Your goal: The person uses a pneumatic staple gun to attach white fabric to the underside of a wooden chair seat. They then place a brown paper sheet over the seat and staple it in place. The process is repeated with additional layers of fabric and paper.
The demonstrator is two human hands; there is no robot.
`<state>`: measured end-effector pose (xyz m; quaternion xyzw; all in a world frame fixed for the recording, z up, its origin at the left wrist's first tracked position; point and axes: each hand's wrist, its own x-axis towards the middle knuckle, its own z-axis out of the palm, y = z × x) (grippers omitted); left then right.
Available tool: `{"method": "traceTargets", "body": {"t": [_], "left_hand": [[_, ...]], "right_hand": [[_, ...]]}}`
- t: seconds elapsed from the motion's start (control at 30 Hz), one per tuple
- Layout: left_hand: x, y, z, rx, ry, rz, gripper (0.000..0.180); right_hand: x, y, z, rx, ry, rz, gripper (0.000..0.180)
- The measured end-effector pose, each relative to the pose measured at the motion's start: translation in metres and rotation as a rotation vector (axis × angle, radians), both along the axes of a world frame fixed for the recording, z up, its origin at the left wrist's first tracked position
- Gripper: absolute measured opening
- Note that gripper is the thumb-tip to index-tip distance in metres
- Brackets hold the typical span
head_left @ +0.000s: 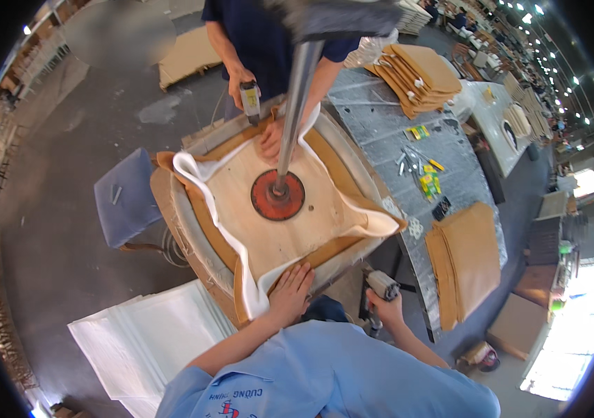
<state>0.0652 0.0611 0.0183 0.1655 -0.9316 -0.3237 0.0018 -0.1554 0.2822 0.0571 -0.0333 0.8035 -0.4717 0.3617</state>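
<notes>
A wooden seat panel [272, 240] lies under a red round press pad [263, 197] on a metal rod [295, 115]. Tan cover material [335, 249] with white padding [227, 237] is folded up around its edges. My left hand [290, 294] rests on the near edge of the cover, fingers stretched out. Off to the right of the panel, my right hand [387, 311] grips a staple gun [383, 284]. Across from me, a co-worker in dark clothes holds another staple gun [249, 101] and presses the other hand [272, 143] on the far edge.
A grey worktable [373, 118] stands at the right, bearing stacks of tan covers [467, 258], loose staple strips [408, 161] and small yellow-green packets [429, 182]. At the left is a blue padded seat [126, 198]. White sheets [151, 341] are stacked at the lower left.
</notes>
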Motion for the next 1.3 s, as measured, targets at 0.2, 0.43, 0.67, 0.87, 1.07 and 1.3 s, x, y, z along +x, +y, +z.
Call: {"method": "traceTargets", "body": {"t": [0.2,0.43,0.67,0.87,1.07,1.3], "left_hand": [[-0.001,0.016,0.015,-0.101,-0.018,0.217,0.080],[-0.003,0.018,0.025,-0.156,-0.041,0.223,0.075],[-0.006,0.017,0.032,-0.175,-0.084,0.195,0.075],[-0.002,0.016,0.034,-0.174,-0.102,0.198,0.075],[-0.009,0.017,0.022,-0.055,0.067,0.162,0.071],[-0.037,0.010,0.004,0.080,0.275,0.063,0.055]], "right_hand": [[-0.076,0.032,-0.037,0.064,-0.044,-0.071,0.025],[-0.151,0.052,-0.067,0.089,-0.081,-0.163,0.030],[-0.174,0.075,-0.082,-0.002,-0.090,-0.296,0.032],[-0.159,0.083,-0.097,-0.019,-0.168,-0.370,0.026],[-0.142,0.083,-0.106,0.047,-0.076,-0.280,0.027],[-0.118,0.096,-0.097,0.075,-0.018,-0.480,0.035]]}}
